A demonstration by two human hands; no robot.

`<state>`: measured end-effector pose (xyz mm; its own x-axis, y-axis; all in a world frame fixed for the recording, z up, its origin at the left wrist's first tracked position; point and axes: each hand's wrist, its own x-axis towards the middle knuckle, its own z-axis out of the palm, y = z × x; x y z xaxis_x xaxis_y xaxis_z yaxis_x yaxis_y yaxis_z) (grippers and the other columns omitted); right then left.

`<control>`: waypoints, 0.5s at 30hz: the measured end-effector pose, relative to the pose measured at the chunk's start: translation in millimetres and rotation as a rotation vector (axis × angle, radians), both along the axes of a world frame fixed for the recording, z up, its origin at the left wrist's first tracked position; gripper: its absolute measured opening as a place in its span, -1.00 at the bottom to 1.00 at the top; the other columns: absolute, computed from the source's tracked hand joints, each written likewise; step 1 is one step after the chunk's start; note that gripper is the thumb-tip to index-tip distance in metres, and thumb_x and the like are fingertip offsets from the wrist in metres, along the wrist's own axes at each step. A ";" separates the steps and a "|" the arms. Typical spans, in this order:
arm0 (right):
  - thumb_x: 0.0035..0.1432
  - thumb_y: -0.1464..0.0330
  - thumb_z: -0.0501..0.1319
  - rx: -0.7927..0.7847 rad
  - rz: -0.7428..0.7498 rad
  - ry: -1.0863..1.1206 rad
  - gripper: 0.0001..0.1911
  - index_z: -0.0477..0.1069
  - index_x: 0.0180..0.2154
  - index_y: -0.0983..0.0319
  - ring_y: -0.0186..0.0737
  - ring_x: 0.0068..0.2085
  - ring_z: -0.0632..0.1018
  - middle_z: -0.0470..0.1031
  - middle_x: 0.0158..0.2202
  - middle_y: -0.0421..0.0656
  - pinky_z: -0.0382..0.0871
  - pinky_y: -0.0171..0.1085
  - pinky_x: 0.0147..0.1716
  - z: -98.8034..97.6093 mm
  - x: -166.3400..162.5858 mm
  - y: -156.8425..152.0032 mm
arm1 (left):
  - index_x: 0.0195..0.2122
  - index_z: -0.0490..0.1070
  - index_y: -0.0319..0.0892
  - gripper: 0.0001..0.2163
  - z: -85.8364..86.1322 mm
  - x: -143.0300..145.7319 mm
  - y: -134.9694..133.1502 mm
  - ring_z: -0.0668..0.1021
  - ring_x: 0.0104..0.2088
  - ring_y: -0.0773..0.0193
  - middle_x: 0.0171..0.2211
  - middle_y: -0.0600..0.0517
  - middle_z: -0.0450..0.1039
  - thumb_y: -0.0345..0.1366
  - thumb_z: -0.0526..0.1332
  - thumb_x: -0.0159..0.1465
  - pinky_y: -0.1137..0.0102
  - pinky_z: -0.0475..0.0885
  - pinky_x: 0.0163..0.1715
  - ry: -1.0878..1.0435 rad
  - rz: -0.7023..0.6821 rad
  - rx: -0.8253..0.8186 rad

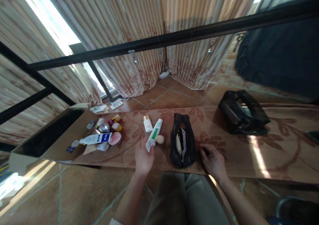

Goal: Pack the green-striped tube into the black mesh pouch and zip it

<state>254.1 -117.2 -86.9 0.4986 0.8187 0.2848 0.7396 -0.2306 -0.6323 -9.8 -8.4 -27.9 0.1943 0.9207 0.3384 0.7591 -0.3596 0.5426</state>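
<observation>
My left hand (pixel 144 157) grips the lower end of a white tube with green print (pixel 156 132), its far end tilted up to the right. Just right of the tube lies a small beige egg-shaped thing (pixel 159 139), and beyond it a white bottle with a gold cap (pixel 147 123). In front of me stands a black mesh bag (pixel 190 145), its top open, with a pale item and a white packet inside. My right hand (pixel 213 160) rests beside the bag's right side, fingers curled; whether anything is in them is hidden.
To the left, a cardboard box (pixel 57 142) lies by a pile of cosmetics, including a blue and white tube (pixel 96 138) and a round pink compact (pixel 115 138). A second black mesh bag (pixel 243 113) stands at the right on the patterned cloth (pixel 234 155). A dark metal rail (pixel 159 41) crosses behind.
</observation>
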 end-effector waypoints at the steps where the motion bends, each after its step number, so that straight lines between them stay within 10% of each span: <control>1: 0.16 0.25 0.04 -0.001 0.006 -0.002 -0.73 0.46 -0.26 0.20 -0.19 -0.26 0.52 0.52 -0.24 -0.12 0.35 -0.26 -0.27 -1.7 0.9 -0.1 | -0.01 0.30 -0.21 -0.68 -6.2 -2.0 0.9 0.42 -0.02 0.03 -0.08 -0.14 0.41 -0.34 0.13 0.19 0.14 0.31 0.01 0.011 0.015 -0.011; 15: 0.15 0.20 0.04 -0.015 0.017 0.019 -0.68 0.46 -0.26 0.23 -0.16 -0.25 0.51 0.51 -0.26 -0.08 0.35 -0.22 -0.22 3.4 -0.1 -0.1 | 0.04 0.29 -0.28 -0.58 -26.4 9.2 15.8 0.40 -0.08 0.01 -0.11 -0.17 0.38 -0.22 0.16 0.17 0.22 0.26 -0.09 0.306 0.124 -0.061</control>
<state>254.0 -117.2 -83.5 0.4898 0.8312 0.2629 0.7315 -0.2278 -0.6426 -0.6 7.4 -54.2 0.1635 0.9604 0.2255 0.9263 -0.2281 0.2999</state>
